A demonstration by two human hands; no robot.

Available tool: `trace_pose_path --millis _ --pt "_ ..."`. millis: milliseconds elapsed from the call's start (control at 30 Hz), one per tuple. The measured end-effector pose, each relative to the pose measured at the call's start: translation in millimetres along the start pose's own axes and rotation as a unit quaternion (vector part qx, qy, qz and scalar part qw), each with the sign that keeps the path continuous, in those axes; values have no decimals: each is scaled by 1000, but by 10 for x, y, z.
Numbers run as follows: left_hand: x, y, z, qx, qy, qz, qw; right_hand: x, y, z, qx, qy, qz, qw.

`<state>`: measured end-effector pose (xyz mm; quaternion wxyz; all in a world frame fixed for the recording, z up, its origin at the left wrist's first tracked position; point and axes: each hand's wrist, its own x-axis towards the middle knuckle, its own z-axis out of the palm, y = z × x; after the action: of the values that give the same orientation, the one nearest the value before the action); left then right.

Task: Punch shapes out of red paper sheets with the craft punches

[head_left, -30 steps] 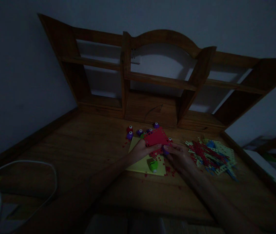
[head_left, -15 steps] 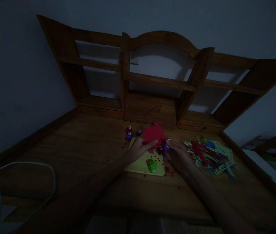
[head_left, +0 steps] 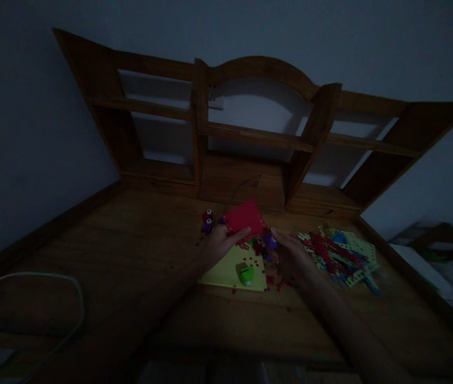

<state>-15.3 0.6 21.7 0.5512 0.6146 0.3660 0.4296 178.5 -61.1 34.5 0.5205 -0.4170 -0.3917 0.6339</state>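
My left hand [head_left: 219,246] pinches a sheet of red paper [head_left: 244,217] with small notches along its edges, held above the desk. In my right hand [head_left: 293,254] is a purple craft punch [head_left: 270,239] with a white button, close to the paper's right edge; whether the paper sits in its slot I cannot tell. Below lies a yellow sheet [head_left: 226,269] with tiny red cut-outs [head_left: 252,261] scattered on it. A green craft punch [head_left: 246,274] rests on that sheet. A red punch [head_left: 258,245] and other punches are partly hidden around my right hand.
A red punch [head_left: 207,214] and a purple punch [head_left: 207,226] stand left of the paper. Punched strips [head_left: 340,253] in red, blue and pale yellow are heaped at right. A wooden shelf unit [head_left: 246,178] borders the desk's back. A white cable [head_left: 78,290] curves at lower left.
The view has shifted slightly. The red paper has turned and its right edge sits a little lower, with the red punch below it more exposed. Both hands keep their holds.
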Motion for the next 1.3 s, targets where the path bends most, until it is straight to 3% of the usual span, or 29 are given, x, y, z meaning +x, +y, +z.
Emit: trace_pose_path --millis 200,400,900,1300 --pt "-11 51 -14 17 -1 31 999 10 78 -22 -56 35 -6 998" --pt "-25 91 -5 17 16 49 999 39 115 -38 -157 3 -48 986" --pt "-27 99 23 19 41 40 998 47 146 -50 -135 0 -71 988" --pt "-25 61 24 53 28 45 997 28 89 -9 -138 16 -74 987"
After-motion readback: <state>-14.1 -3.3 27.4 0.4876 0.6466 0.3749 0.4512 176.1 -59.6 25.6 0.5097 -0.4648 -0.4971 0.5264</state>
